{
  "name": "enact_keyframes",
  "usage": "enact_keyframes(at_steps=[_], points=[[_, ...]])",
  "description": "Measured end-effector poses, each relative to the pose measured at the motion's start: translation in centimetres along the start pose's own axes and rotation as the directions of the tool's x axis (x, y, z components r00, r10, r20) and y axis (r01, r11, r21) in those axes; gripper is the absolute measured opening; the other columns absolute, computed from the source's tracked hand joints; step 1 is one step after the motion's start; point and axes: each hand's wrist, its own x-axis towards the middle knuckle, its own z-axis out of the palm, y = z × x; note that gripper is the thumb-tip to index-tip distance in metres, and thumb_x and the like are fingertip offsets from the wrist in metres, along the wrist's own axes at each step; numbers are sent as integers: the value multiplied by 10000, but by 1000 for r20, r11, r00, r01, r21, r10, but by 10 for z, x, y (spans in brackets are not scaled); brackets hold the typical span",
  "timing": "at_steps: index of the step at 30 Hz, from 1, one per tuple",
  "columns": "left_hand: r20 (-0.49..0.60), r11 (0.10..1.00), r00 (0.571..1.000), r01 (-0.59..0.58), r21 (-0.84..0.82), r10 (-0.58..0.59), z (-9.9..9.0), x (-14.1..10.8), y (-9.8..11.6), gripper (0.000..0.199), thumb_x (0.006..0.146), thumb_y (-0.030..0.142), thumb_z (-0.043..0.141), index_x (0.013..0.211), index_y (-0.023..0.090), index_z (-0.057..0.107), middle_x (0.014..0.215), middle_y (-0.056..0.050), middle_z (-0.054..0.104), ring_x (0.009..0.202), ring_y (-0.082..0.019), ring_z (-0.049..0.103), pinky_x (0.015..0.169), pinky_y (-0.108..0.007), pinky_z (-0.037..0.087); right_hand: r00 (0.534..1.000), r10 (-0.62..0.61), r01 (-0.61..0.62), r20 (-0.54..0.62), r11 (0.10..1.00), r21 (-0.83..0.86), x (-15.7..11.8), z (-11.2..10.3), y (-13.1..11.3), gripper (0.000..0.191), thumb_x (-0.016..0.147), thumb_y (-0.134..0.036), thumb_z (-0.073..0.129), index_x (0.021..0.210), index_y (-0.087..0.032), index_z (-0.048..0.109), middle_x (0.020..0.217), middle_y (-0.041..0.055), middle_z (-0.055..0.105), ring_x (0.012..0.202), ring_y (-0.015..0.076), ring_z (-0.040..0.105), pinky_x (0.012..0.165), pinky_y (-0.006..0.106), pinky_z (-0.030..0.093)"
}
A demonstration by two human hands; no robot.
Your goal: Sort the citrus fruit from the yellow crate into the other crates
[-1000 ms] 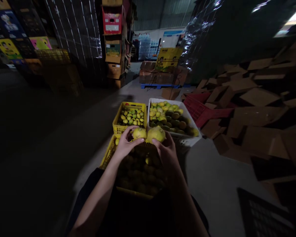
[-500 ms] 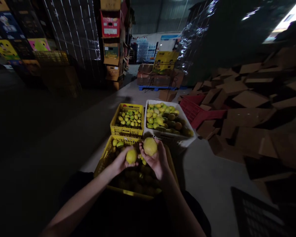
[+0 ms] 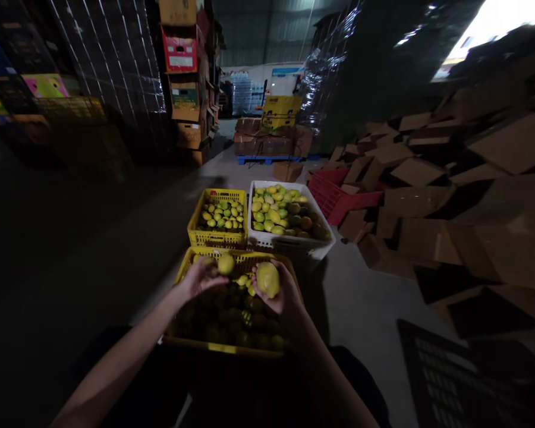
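In my right hand [image 3: 285, 288] a large yellow lemon [image 3: 268, 280] rests, the fingers curled around its side and underside. My left hand [image 3: 200, 278] is over the left part of a large yellow crate [image 3: 225, 348], its fingers spread. A smaller lemon [image 3: 226, 263] appears just beyond those fingertips, above the thumb, seemingly loose from the grip. Many lemons lie in shadow inside the large crate below both hands. Behind it stand a smaller yellow crate [image 3: 218, 239] of small green-yellow lemons and a white crate [image 3: 289, 242] heaped with bigger ones.
A red crate [image 3: 339, 199] and a big pile of cardboard boxes [image 3: 428, 238] lie to the right. Stacked cartons [image 3: 187, 107] rise at the back left. Yellow boxes [image 3: 280, 112] sit on a blue pallet [image 3: 270, 160] further back. A dark crate [image 3: 446, 374] is at lower right.
My left hand has moved left and its fingers have opened, with the smaller lemon now at their tips. The lemon in my right hand has turned. The view has shifted slightly right.
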Motion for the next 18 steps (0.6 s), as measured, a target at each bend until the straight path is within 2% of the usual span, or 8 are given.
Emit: enact_keyframes(at_steps=[2, 4, 5, 8, 10, 12, 15, 18], points=[[-160, 968, 985, 18, -249, -60, -18, 17, 16, 288, 847, 367, 388, 928, 151, 561, 877, -80, 657, 768, -170, 676, 740, -291, 555, 1000, 30, -30, -1, 999, -34, 5, -9, -1, 233, 701, -421, 557, 716, -198, 624, 628, 59, 678, 651, 226, 669, 587, 366, 550], [-174, 937, 976, 68, -342, -135, -25, 19, 20, 260, 806, 289, 408, 949, 134, 560, 918, -87, 657, 709, -143, 668, 700, -258, 542, 999, 39, -37, 24, 996, -85, 9, -19, 2, 255, 711, -435, 551, 711, -192, 631, 632, 62, 678, 602, 205, 654, 563, 345, 545], [-122, 939, 978, 121, -321, -167, -24, 16, 18, 266, 794, 283, 419, 955, 137, 572, 932, -86, 663, 686, -133, 661, 684, -251, 534, 999, 22, -17, 41, 992, -123, 10, -24, 4, 254, 711, -437, 562, 712, -194, 635, 646, 58, 681, 591, 195, 648, 560, 333, 545], [98, 969, 970, 231, -83, -223, -12, 0, 8, 310, 778, 357, 473, 969, 165, 623, 994, -82, 683, 706, -136, 660, 724, -274, 512, 994, -75, 93, 82, 968, -233, 5, -40, 21, 190, 653, -393, 661, 754, -233, 650, 740, 32, 704, 690, 207, 667, 618, 344, 566], [172, 975, 964, 185, 123, -205, -5, -11, 0, 357, 773, 420, 494, 984, 173, 642, 1056, -89, 683, 780, -162, 664, 782, -307, 498, 990, -118, 136, 82, 955, -263, -5, -57, 40, 252, 565, -304, 741, 800, -264, 661, 832, 20, 716, 828, 248, 673, 703, 393, 576], [196, 940, 966, 96, 326, -167, -3, -19, -6, 403, 794, 459, 461, 1003, 169, 647, 1097, -101, 675, 843, -197, 660, 810, -335, 486, 986, -139, 163, 94, 932, -324, -18, -78, 64, 405, 476, -205, 789, 861, -273, 684, 938, 33, 716, 953, 293, 651, 806, 446, 560], [184, 761, 981, -73, 645, -63, -8, -23, -14, 416, 846, 445, 388, 1009, 165, 648, 1095, -111, 669, 957, -257, 637, 867, -380, 456, 974, -142, 219, 175, 782, -584, -32, -112, 97, 592, 437, -123, 803, 998, -282, 705, 1079, 48, 691, 1078, 318, 605, 987, 469, 462], [127, 490, 990, -139, 860, 58, -11, -22, -21, 396, 878, 388, 361, 1059, 158, 628, 1149, -128, 626, 1080, -284, 588, 933, -393, 414, 983, -115, 184, 146, 713, -677, -31, -123, 102, 513, 460, -130, 795, 949, -272, 733, 1084, 55, 694, 1081, 310, 607, 1048, 455, 400]])
